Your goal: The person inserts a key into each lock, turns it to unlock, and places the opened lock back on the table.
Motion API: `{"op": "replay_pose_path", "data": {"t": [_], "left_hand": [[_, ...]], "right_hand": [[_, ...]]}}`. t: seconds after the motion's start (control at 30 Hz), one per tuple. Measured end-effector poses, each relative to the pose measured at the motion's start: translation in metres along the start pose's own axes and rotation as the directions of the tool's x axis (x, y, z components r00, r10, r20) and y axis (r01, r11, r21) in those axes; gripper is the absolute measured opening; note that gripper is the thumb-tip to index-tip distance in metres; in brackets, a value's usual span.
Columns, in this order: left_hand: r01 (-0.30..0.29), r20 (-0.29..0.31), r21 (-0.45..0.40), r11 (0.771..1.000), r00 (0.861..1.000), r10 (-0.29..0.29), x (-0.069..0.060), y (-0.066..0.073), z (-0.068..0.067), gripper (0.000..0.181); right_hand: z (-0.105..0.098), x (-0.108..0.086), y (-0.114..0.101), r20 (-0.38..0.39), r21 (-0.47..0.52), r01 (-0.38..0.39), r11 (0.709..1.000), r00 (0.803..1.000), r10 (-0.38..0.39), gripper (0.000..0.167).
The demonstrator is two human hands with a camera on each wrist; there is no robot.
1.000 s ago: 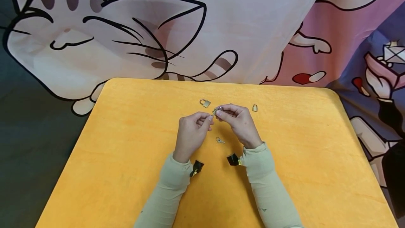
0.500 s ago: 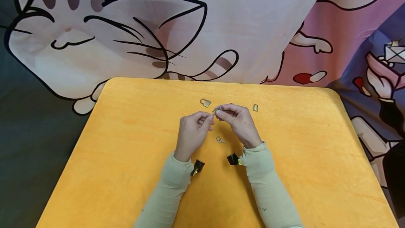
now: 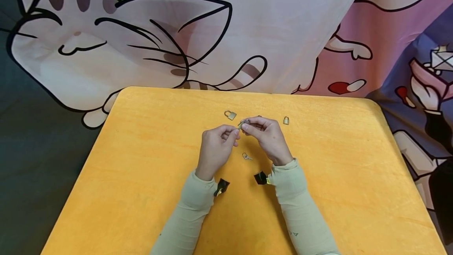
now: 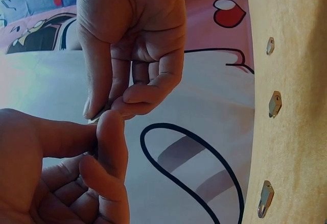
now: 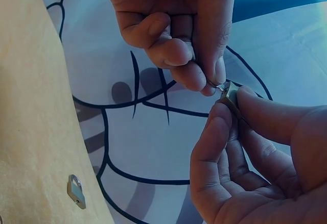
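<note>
My right hand (image 3: 270, 139) holds a small brass padlock (image 5: 232, 97) between thumb and fingers, above the middle of the table. Facing it, my left hand (image 3: 216, 146) pinches a small silvery key (image 5: 220, 87) against the padlock's end. Most of that key is hidden by the fingertips, so how deep it sits cannot be seen. Just below the hands, another key on a ring (image 3: 247, 156) lies on the table. Beyond the hands lies a larger padlock (image 3: 230, 115). In the left wrist view both hands (image 4: 110, 142) meet at the fingertips, and the held padlock is mostly covered.
Right of the hands rests a small padlock (image 3: 286, 120). Another padlock (image 4: 275, 104) lies between these two, nearly hidden behind the right hand in the head view. The yellow table (image 3: 141, 148) ends at a printed cloth (image 3: 283, 30) along its far edge.
</note>
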State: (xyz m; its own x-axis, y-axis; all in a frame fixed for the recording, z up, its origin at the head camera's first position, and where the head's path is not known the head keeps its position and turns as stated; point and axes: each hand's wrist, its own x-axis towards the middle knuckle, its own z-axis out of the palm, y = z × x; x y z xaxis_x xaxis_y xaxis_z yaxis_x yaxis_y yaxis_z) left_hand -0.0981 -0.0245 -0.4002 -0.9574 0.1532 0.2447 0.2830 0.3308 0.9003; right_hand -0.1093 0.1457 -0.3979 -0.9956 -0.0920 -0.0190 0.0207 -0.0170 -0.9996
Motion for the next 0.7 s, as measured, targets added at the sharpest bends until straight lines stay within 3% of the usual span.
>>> {"op": "replay_pose_path", "data": {"t": [0.7], "left_hand": [[-0.007, 0.022, 0.03, 1.0, 1.0, 0.007, 0.0012, -0.0014, -0.001, 0.015]], "right_hand": [[0.0003, 0.0006, 0.0021, 0.016, 0.023, -0.015, 1.0, 1.0, 0.015, 0.023]]}}
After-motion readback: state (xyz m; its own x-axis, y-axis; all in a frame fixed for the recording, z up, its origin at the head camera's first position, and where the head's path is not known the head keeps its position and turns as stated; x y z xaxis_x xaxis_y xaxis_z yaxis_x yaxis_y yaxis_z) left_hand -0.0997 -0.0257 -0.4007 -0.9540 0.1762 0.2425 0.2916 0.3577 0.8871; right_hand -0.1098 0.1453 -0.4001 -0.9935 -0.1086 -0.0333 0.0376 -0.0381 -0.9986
